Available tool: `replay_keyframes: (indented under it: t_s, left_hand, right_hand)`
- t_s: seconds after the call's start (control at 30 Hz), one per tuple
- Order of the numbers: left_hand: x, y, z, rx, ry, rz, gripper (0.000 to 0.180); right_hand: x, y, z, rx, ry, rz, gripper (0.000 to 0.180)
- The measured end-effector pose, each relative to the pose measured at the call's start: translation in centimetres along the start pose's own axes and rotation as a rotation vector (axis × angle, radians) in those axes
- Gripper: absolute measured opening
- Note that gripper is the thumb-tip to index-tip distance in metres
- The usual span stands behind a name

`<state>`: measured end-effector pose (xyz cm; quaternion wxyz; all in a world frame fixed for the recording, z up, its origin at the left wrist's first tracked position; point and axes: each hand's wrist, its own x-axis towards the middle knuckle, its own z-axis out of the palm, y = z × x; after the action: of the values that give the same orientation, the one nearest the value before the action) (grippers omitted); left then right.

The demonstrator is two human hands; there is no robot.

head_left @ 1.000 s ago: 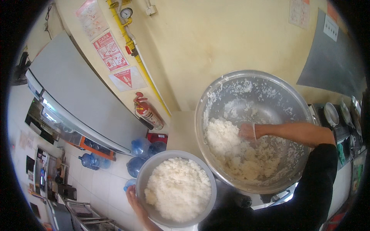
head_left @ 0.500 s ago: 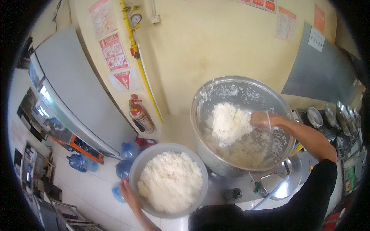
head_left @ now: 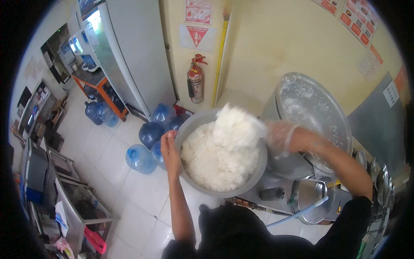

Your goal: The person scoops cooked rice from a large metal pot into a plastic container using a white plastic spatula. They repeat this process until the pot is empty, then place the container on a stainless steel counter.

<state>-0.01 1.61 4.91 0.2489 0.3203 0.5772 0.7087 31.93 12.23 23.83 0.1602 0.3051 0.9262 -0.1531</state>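
One clump of rice point(head_left: 236, 127) was held in the gloved right hand point(head_left: 282, 136), over the bowl point(head_left: 258, 170) gripped at its rim by the left hand point(head_left: 169, 153).

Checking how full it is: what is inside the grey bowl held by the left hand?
The grey bowl holds a heap of cooked white rice; the gloved right hand holds another clump above it. The bowl's bottom is covered.

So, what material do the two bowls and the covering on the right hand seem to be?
The smaller bowl holding rice looks like dull grey metal, probably steel or aluminium. The large bowl shows a brighter metal sheen under rice residue. The right hand wears what looks like a thin clear plastic glove, since skin shows through.
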Motion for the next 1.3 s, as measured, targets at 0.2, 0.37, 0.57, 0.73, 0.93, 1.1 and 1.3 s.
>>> replay_keyframes:
  t_s: [0.2, 0.37, 0.57, 0.73, 0.93, 1.1, 1.3]
  left_hand:
    - [0.5, -0.8, -0.6, -0.199, 0.091, -0.096, 0.049]
    - [0.9, -0.9, -0.5, -0.220, 0.043, -0.085, 0.051]
    - [1.0, -0.2, -0.1, -0.182, 0.008, -0.100, 0.054]
    - [1.0, -0.7, -0.5, -0.227, 0.002, -0.142, 0.057]
    - [1.0, -1.6, -0.8, -0.393, -0.013, -0.121, 0.062]
    - [0.9, -1.8, -0.8, -0.421, 0.039, -0.135, 0.063]
    - [0.9, -2.2, -1.0, -0.343, 0.079, -0.116, 0.058]
  right_hand:
    - [2.7, -7.0, 5.7, -0.151, 0.123, 0.218, 0.030]
    - [2.1, -6.4, 5.1, -0.195, 0.145, 0.359, 0.026]
    - [4.1, -11.5, 12.2, -0.157, 0.261, 0.192, 0.014]
    - [4.0, -18.2, 15.0, -0.363, 0.217, 0.164, 0.015]
    - [7.9, -14.4, 16.0, -0.026, 0.090, 0.168, 0.016]
    - [6.0, -9.7, 10.2, -0.046, -0.173, -0.121, 0.028]
    - [1.2, -7.0, 9.6, 0.475, 0.374, 0.044, 0.028]
